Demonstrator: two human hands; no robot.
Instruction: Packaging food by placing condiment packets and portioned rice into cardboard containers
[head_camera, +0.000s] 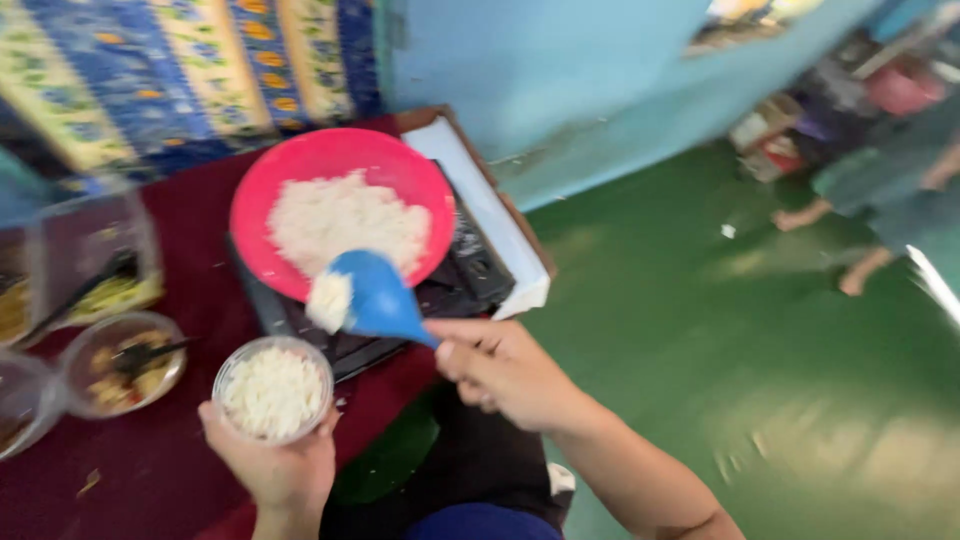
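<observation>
The left hand grips a small clear cup of rice from below, fingers closed around it. The right hand has its fingers closed on a blue scoop carrying rice, just above the cup, beside the pink bowl. It seems the filling step; the next move needs a careful tilt over the narrow rim. Containers crowd the left side, and the table edge is near on the right

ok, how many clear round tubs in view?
3: rice tub in left hand; one with dark utensil left of it; one cut off at left edge. More may be off-frame.
</observation>
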